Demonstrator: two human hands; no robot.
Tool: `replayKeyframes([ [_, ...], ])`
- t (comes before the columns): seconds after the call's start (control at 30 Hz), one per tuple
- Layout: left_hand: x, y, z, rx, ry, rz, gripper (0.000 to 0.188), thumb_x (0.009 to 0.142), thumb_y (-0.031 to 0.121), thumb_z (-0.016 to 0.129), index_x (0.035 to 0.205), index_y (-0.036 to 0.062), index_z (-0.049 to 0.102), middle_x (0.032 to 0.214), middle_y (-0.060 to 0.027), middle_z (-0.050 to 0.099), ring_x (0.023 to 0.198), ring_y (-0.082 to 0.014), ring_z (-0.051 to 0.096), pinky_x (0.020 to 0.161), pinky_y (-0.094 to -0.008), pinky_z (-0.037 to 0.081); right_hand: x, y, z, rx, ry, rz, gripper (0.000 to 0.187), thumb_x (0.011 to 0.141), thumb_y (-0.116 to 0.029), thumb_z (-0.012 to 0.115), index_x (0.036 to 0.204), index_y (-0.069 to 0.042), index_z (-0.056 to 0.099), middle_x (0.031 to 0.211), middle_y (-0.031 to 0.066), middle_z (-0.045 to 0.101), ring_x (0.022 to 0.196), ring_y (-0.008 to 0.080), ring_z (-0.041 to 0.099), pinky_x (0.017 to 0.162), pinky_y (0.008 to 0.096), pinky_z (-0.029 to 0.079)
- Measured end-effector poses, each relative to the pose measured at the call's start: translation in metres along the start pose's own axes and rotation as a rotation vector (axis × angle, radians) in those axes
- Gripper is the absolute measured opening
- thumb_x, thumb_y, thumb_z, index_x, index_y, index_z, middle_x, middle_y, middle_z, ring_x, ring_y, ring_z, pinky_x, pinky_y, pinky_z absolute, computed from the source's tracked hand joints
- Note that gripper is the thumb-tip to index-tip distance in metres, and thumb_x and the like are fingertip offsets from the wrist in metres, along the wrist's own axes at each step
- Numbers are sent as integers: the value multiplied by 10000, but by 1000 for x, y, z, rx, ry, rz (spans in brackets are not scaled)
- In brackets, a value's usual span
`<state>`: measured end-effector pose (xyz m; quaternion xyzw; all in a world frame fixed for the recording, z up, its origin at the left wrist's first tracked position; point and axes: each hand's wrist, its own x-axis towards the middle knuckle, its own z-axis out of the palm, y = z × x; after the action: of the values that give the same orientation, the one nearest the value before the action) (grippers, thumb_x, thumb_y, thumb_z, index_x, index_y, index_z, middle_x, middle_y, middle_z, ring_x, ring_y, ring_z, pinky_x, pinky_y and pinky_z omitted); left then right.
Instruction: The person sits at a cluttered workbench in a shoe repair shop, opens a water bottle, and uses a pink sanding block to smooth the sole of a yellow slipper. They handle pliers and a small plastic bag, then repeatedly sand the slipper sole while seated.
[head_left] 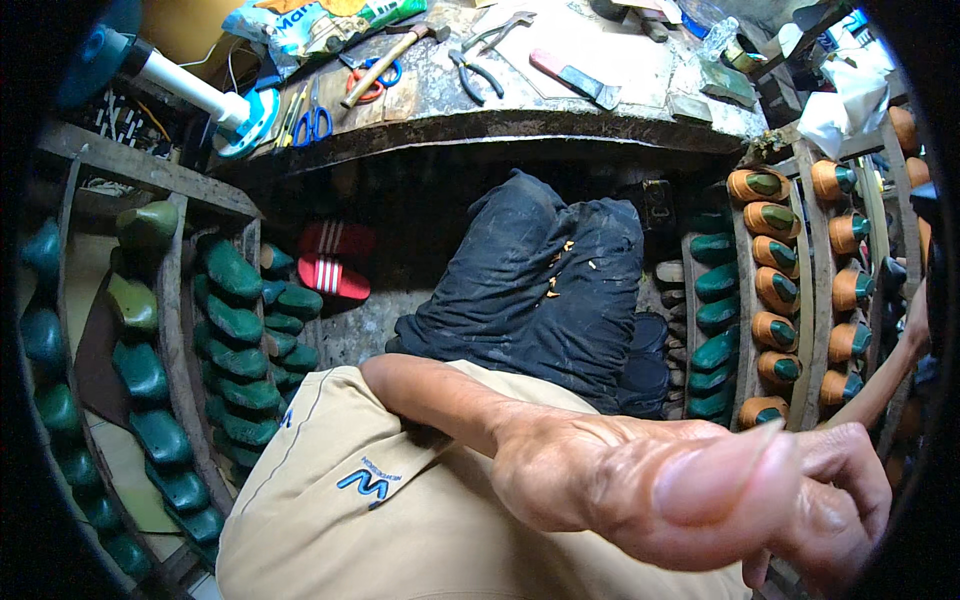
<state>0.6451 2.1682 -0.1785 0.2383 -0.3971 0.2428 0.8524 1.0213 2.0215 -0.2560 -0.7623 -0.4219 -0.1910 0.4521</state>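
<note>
My left hand [660, 480] is held up very close in the lower right, thumb foremost and long-nailed. Its forearm [440, 395] crosses from the beige shirt [390, 520]. The thumb presses towards bent fingers [845, 480] behind it; whether all of these fingers are the left hand's, I cannot tell. Anything pinched there is hidden. At the right edge a bare forearm [885, 370], seemingly my right, runs down behind these fingers, and its hand cannot be made out. Beyond the hands are dark, dusty trousers [540, 290] with small tan scraps on them.
Ahead, a worn workbench [420, 135] bears a hammer [390, 65], scissors [313, 120], pliers [475, 78], pincers [500, 32] and a red-handled blade [575, 78]. Wooden racks on both sides hold green shoe lasts [235, 325] and tan shoe uppers [775, 290]. Red striped slides [335, 277] lie below.
</note>
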Motion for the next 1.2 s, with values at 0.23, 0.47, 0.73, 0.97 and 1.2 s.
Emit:
replayKeyframes([
  [0.23,-1,-8,1,-2,42,11,1072,1045,859,303,1554,-48,563,1483,-229,533,1332,-311,532,1084,-460,450,-54,6,-1,206,-42,240,470,1062,-218,687,1504,-79,607,1384,202,704,1204,374,704,1044,475,580],
  [0.47,-1,-18,8,-29,68,22,1087,1044,864,297,1539,-65,566,1481,-259,528,1339,-340,525,1095,-483,439,-75,8,-5,330,-53,357,417,1065,-189,679,1463,-73,636,1354,183,710,1184,335,708,1009,444,599],
  [0.73,3,-35,13,-10,122,53,1104,1043,870,290,1522,-85,569,1479,-293,522,1347,-374,517,1107,-510,427,-82,9,7,428,-112,417,358,1069,-156,670,1416,-65,669,1320,161,716,1160,291,712,968,409,621],
  [0.97,-15,-5,3,229,297,118,1119,1042,875,284,1506,-102,572,1478,-323,518,1354,-404,510,1117,-533,417,-119,-22,51,513,-159,508,441,1032,-98,724,1460,-29,644,1369,202,718,1210,331,725,1094,459,583],
  [1.2,-38,23,18,289,331,227,1135,1041,880,278,1491,-119,575,1476,-354,513,1362,-434,503,1128,-556,407,-123,-55,63,409,-183,527,324,1018,-23,697,1341,-2,693,1293,141,712,1155,226,703,1044,367,581],
])
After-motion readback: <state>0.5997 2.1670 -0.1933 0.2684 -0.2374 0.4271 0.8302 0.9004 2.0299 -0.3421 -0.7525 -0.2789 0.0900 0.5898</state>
